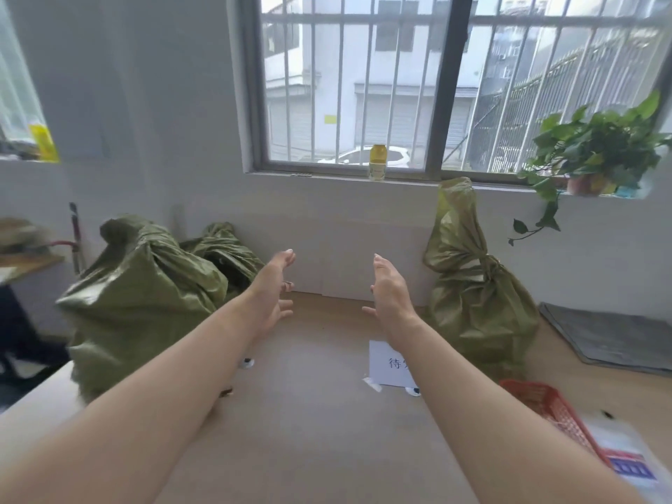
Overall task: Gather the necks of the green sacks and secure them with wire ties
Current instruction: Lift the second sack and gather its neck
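Two bare hands are held out over a light wooden floor [309,412], palms facing each other, fingers spread and nothing gripped. Beyond the left hand [274,289] fingertips, two crumpled olive-green woven sacks [145,296] are seen. Right of the right hand [391,289] fingers, a tall green sack with a cinched neck [476,285] is stood. A white paper label [387,363] is partly hidden beneath the right wrist.

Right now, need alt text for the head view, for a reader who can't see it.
Two bare hands, left hand and right hand, reach forward open and empty over a tan table. A green sack with a tied neck stands at right, and two more green sacks slump at left. Behind is a barred window, with a potted plant on its sill.
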Demonstrator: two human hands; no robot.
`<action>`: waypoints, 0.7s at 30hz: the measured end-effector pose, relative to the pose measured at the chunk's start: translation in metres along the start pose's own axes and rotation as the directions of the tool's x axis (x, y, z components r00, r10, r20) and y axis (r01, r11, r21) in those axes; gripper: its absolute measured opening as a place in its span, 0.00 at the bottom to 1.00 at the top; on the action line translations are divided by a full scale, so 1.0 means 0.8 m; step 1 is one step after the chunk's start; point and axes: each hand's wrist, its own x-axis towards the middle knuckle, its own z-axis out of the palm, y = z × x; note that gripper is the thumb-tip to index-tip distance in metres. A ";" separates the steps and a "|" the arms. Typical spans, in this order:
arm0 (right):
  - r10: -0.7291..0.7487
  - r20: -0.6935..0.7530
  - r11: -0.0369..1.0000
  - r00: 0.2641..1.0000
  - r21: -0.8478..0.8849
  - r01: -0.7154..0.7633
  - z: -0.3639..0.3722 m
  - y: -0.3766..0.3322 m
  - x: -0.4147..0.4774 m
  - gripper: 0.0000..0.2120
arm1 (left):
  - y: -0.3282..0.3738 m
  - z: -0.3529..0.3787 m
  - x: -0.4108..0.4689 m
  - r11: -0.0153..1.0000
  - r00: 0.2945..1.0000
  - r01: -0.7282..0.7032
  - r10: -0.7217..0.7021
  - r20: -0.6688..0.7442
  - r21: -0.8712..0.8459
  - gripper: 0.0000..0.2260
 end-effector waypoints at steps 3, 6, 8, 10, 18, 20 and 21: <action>0.009 0.029 1.000 1.000 0.001 -0.009 0.046 -0.001 -0.020 0.23 | 0.000 -0.048 -0.013 1.000 1.000 -0.008 0.008 -0.002 0.010 0.25; 0.002 0.050 1.000 0.999 -0.002 -0.002 0.080 -0.004 -0.034 0.22 | 0.000 -0.085 -0.026 1.000 1.000 -0.006 0.006 -0.010 0.001 0.26; -0.005 0.071 1.000 0.997 -0.011 0.006 0.099 -0.003 -0.035 0.23 | 0.002 -0.105 -0.032 1.000 0.999 -0.008 0.008 -0.035 -0.011 0.25; -0.008 0.114 1.000 0.993 -0.027 0.011 0.117 0.004 -0.036 0.23 | 0.001 -0.127 -0.036 1.000 0.997 -0.016 0.015 -0.071 -0.024 0.24; 0.075 0.270 0.997 0.960 -0.051 -0.064 0.197 0.018 -0.042 0.16 | -0.017 -0.229 -0.054 0.996 0.977 -0.022 0.004 -0.212 -0.085 0.24; 0.086 0.301 0.995 0.950 -0.064 -0.070 0.229 0.019 -0.045 0.16 | -0.017 -0.261 -0.053 0.995 0.972 -0.026 0.003 -0.234 -0.094 0.25; 0.088 0.319 0.995 0.944 -0.071 -0.069 0.246 0.019 -0.046 0.17 | -0.016 -0.277 -0.051 0.994 0.970 -0.029 0.003 -0.244 -0.102 0.25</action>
